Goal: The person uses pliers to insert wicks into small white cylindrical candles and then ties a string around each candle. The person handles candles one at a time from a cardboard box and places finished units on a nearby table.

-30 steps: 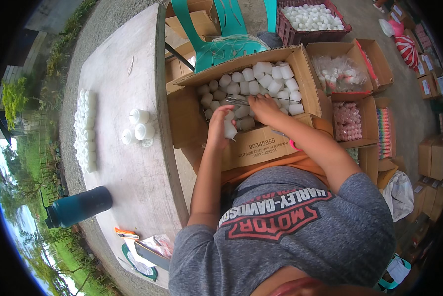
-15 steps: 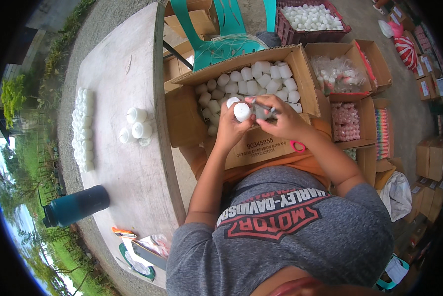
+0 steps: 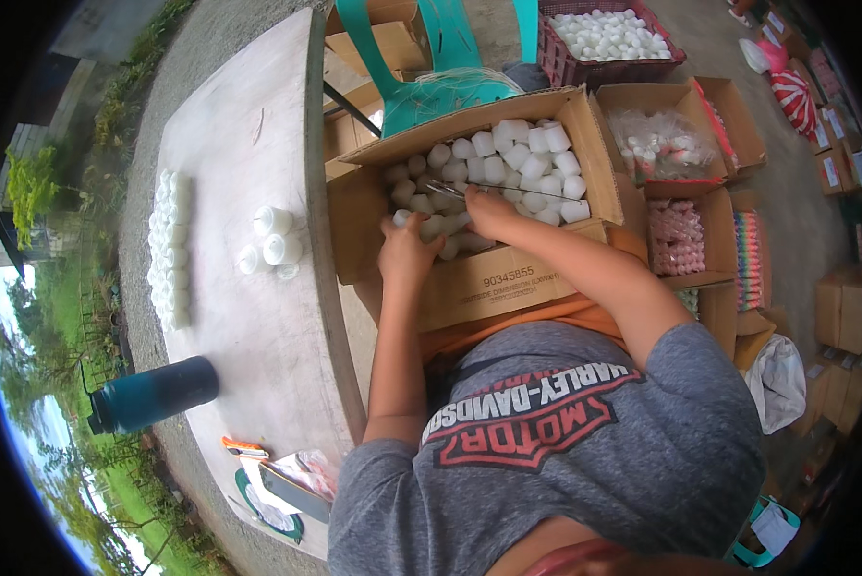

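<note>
An open cardboard box (image 3: pixel 508 278) full of small white cups (image 3: pixel 517 154) rests in front of me, against my lap. Both hands reach into its near side. My left hand (image 3: pixel 407 252) lies on the pile with its fingers curled around a white cup (image 3: pixel 400 219). To its right, my right hand (image 3: pixel 490 211) pinches a thin metal tool (image 3: pixel 447 189) that points left over the cups. The two hands are about a hand's width apart.
A grey stone table (image 3: pixel 248 125) on my left carries a long row of white cups (image 3: pixel 167 245), three loose cups (image 3: pixel 272 245), a dark teal bottle (image 3: pixel 152 394) and small items (image 3: pixel 277 480). Beyond stand a teal chair (image 3: pixel 440 58), a red crate (image 3: pixel 565 67) and several open cartons (image 3: pixel 738 125).
Both hands, raised together with a white cup half a second ago, have dropped back into the box and moved apart onto the pile.
</note>
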